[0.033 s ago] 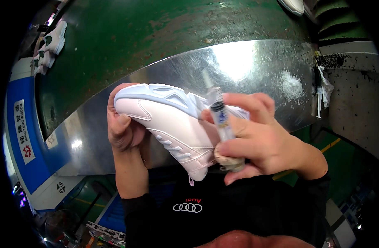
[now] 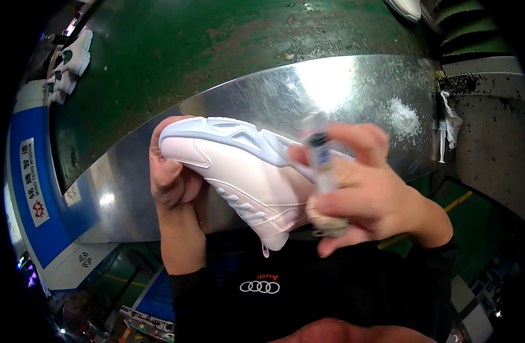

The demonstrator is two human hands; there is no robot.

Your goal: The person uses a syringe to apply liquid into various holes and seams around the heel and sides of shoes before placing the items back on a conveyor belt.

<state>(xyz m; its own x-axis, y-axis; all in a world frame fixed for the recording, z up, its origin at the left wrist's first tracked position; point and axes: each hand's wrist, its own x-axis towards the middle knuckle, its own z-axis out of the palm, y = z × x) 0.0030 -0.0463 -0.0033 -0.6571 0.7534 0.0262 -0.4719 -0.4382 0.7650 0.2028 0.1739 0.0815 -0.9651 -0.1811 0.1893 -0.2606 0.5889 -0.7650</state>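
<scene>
A pale pink sneaker [image 2: 228,166] with a light blue-grey and white sole is held on its side in front of my chest. My left hand [image 2: 169,163] is closed around its toe end, thumb on the upper. The heel with its pull loop points down toward me. Closed around a clear syringe [image 2: 324,168], my right hand [image 2: 362,183] is beside the sole near the heel. A dark band shows inside the barrel; motion blurs the syringe tip, so I cannot tell whether it touches the shoe.
Beneath the shoe lies a shiny metal sheet [image 2: 245,94] with a white residue patch [image 2: 403,117]. Beyond it runs a green surface [image 2: 216,51], with several white shoes [image 2: 73,60] at the far left. Another syringe [image 2: 442,137] hangs by the right edge. A blue-and-white machine [image 2: 30,194] stands left.
My right hand and the syringe have shifted to the right, away from the shoe's middle, uncovering more of the sole and heel side. My left hand and the sneaker stay nearly still.
</scene>
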